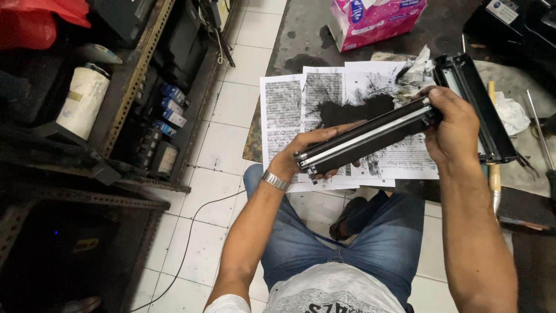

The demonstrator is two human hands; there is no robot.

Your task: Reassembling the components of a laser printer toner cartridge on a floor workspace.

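Note:
I hold a long black toner cartridge part (365, 136) with a silver strip along it, level above the table edge. My left hand (310, 148) grips its near-left end from below; a metal watch is on that wrist. My right hand (452, 124) clasps its far-right end. Under it lie printed paper sheets (289, 110) smeared with a pile of black toner powder (353, 109). A second black cartridge housing (475, 98) rests on the table just beyond my right hand.
A pink tissue pack (373, 20) stands at the table's back. Crumpled dirty tissue (414, 75) lies by the housing. Tools with metal shafts (541, 139) lie at the right. A metal shelf rack (127, 93) with small boxes and a white roll (84, 101) stands left. A cable (191, 232) runs over the tiled floor.

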